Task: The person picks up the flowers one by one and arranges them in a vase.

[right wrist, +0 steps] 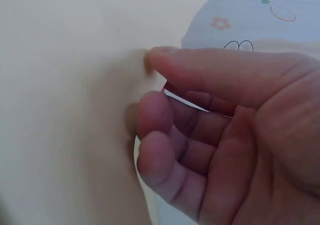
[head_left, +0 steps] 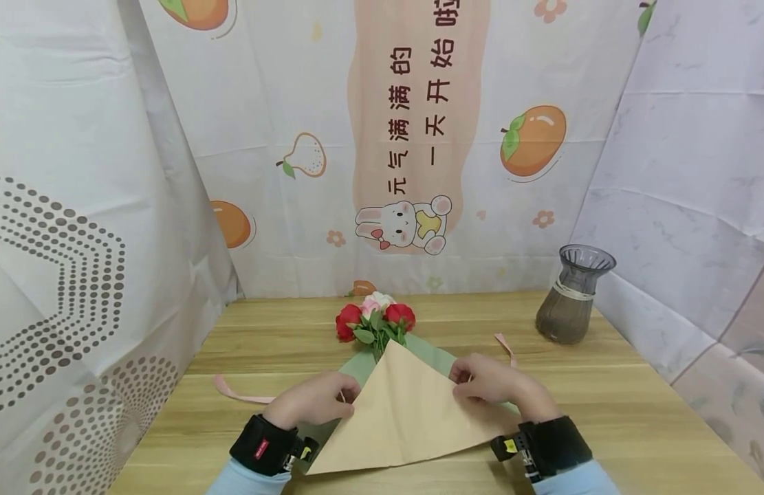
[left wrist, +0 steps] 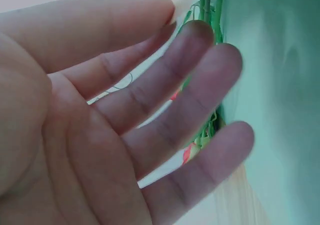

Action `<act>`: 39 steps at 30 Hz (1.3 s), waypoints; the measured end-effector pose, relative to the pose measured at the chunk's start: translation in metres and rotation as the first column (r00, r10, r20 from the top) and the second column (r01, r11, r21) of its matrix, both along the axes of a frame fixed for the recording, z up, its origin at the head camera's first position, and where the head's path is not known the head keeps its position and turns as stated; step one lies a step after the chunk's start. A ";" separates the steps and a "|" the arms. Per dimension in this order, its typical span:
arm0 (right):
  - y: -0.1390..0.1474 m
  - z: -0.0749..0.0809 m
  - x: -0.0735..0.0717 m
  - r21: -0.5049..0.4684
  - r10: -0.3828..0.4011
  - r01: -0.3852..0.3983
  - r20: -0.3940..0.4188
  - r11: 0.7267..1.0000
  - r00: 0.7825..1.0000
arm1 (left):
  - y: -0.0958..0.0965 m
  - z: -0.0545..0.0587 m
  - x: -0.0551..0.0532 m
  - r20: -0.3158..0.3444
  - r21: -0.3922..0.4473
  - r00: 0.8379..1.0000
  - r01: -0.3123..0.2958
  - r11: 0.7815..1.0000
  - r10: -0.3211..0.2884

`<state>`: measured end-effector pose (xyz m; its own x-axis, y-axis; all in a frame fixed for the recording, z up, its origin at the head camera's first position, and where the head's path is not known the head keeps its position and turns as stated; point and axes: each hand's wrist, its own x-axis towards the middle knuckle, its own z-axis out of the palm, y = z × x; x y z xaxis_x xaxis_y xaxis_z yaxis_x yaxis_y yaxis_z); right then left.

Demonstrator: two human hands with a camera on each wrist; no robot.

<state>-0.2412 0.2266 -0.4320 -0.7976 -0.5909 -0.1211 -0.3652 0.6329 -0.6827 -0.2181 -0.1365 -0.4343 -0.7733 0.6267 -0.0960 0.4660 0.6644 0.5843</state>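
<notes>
A sheet of tan wrapping paper [head_left: 400, 412] stands in front of me as a triangle, its peak pointing away. My left hand [head_left: 316, 399] pinches its left edge between thumb and index finger; in the left wrist view the other fingers [left wrist: 185, 100] spread beside the flower stems [left wrist: 205, 5]. On the right edge, my right hand [head_left: 489, 380] pinches the paper with thumb and curled fingers [right wrist: 155, 115]. Behind the peak lies a bunch of red, pink and white flowers [head_left: 375, 317], lower stems hidden by the tan paper. Green paper [head_left: 428, 354] lies under the bunch.
A pink ribbon [head_left: 242, 396] sticks out to the left, and a pink ribbon end [head_left: 505, 347] shows at the right. At the back right of the wooden table [head_left: 604, 412] is a grey glass vase [head_left: 567, 309] with cord round its neck. A printed cloth [head_left: 282, 227] hangs behind.
</notes>
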 end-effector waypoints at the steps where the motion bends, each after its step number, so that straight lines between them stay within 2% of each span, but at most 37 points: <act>1: 0.000 0.000 0.000 0.002 0.000 0.000 -0.009 1.000 1.000 | 0.001 0.001 0.000 -0.002 0.011 1.000 0.002 1.000 -0.002; 6: 0.000 0.001 -0.002 -0.004 0.001 -0.001 -0.046 1.000 0.999 | 0.005 0.003 -0.001 -0.029 0.060 1.000 0.002 0.998 -0.001; 14: 0.005 0.011 0.000 -0.074 0.009 -0.010 -0.022 0.997 1.000 | 0.005 0.009 0.000 -0.040 0.108 0.999 0.008 0.994 -0.004; 22: 0.009 0.017 0.006 -0.116 0.048 -0.048 -0.001 0.992 0.999 | -0.002 0.014 0.004 0.008 0.157 0.999 0.036 0.987 -0.038; 29: 0.013 0.018 0.009 -0.131 0.117 -0.113 0.021 0.985 0.993 | -0.003 0.020 0.007 0.044 0.159 0.996 0.067 0.985 -0.075; 34: 0.014 0.022 0.010 -0.122 0.158 -0.154 0.026 0.981 0.987 | -0.003 0.025 0.008 0.027 0.132 0.994 0.098 0.986 -0.102; 39: 0.016 0.028 0.011 -0.131 0.194 -0.186 0.054 0.974 0.980 | -0.004 0.030 0.011 0.031 0.140 0.989 0.138 0.981 -0.144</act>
